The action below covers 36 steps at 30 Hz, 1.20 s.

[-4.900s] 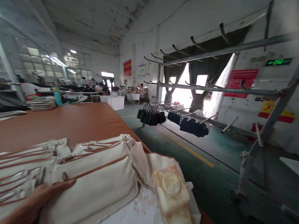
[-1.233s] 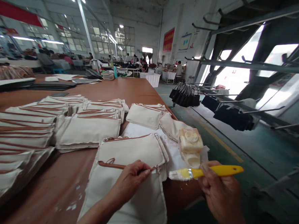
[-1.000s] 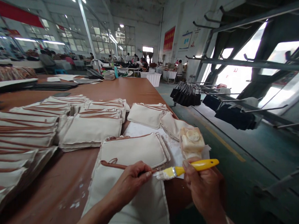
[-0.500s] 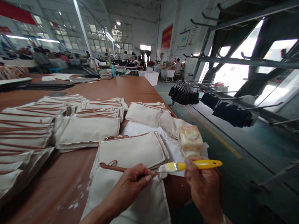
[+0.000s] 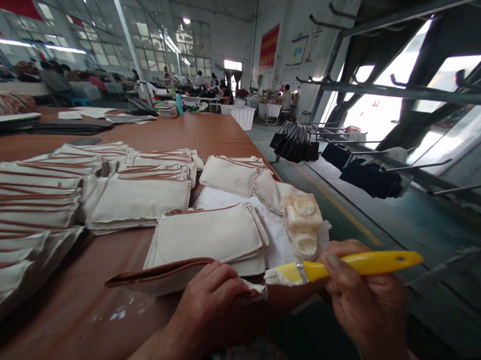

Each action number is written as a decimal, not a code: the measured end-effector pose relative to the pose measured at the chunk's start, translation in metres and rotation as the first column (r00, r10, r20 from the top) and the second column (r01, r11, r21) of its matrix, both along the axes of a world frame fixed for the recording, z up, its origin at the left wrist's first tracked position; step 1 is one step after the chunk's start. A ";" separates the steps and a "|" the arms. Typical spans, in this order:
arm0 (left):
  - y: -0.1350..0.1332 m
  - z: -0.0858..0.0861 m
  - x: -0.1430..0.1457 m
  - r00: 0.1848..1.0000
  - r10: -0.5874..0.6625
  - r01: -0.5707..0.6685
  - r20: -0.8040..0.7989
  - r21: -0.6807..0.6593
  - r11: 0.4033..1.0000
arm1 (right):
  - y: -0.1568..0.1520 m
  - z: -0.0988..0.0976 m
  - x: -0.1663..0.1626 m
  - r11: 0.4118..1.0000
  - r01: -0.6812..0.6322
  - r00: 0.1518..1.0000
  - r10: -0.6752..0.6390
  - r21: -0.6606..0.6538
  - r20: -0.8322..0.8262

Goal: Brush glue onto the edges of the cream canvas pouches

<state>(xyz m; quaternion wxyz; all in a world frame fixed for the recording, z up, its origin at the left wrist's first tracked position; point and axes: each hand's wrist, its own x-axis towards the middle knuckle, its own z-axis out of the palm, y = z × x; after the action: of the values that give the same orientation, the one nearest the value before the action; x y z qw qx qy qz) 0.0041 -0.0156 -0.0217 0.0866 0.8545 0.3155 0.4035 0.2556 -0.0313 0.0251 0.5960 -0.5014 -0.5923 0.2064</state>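
Observation:
My left hand (image 5: 211, 295) is closed around a cream pouch (image 5: 156, 286) with brown trim, tilted up on its edge near the table front. In my right hand (image 5: 364, 296) is a paintbrush (image 5: 353, 265) with a yellow handle. Its white-coated bristles point left, close to the pouch's right corner; whether they touch I cannot tell. Just behind lies a short stack of cream pouches (image 5: 208, 232). A pale, crusted plastic container (image 5: 302, 219) stands beyond the brush, on white paper (image 5: 276, 231).
Many cream pouches (image 5: 27, 205) with brown edging stand in rows on the brown tabletop (image 5: 210, 135) to the left. More lie behind the paper. Right of the table edge, a metal rack (image 5: 392, 91) holds dark hanging pieces. People sit and stand in the background.
The pouch, earlier lying face up, is now tipped up with its brown edge on top. The right hand has moved right and nearer with the brush. The view has shifted slightly.

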 end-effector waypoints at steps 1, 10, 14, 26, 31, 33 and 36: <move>0.000 0.001 0.001 1.000 0.004 -0.004 -0.001 0.004 1.000 | -0.002 0.004 -0.003 0.998 -0.055 0.997 0.053 0.026 0.061; -0.003 -0.002 0.004 0.999 0.028 -0.028 -0.024 0.010 1.000 | -0.011 0.032 -0.003 0.980 -0.169 0.897 0.109 0.106 0.428; -0.005 -0.006 0.004 0.997 0.013 -0.009 -0.079 0.046 0.999 | -0.009 0.030 -0.008 0.974 -0.208 0.899 0.155 0.090 0.409; -0.013 -0.017 -0.001 0.980 -0.009 0.038 -0.198 0.147 0.988 | -0.008 0.022 -0.012 0.933 -0.350 0.884 0.359 -0.085 0.301; -0.015 -0.019 -0.005 0.961 -0.023 0.065 -0.276 0.143 0.988 | -0.009 0.021 -0.011 0.952 -0.297 0.915 0.307 -0.078 0.262; -0.016 -0.018 -0.006 0.960 -0.012 0.058 -0.280 0.158 0.986 | -0.009 0.018 -0.012 0.967 -0.250 0.942 0.253 -0.043 0.222; -0.018 -0.019 -0.009 0.954 -0.006 0.064 -0.300 0.183 0.981 | -0.013 0.011 -0.016 0.931 -0.341 0.917 0.359 -0.130 0.171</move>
<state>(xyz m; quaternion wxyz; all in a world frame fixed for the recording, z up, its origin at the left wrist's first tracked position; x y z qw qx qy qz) -0.0046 -0.0332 -0.0403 -0.0371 0.9154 0.2695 0.2968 0.2393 -0.0447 0.0359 0.4644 -0.4333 -0.7162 0.2891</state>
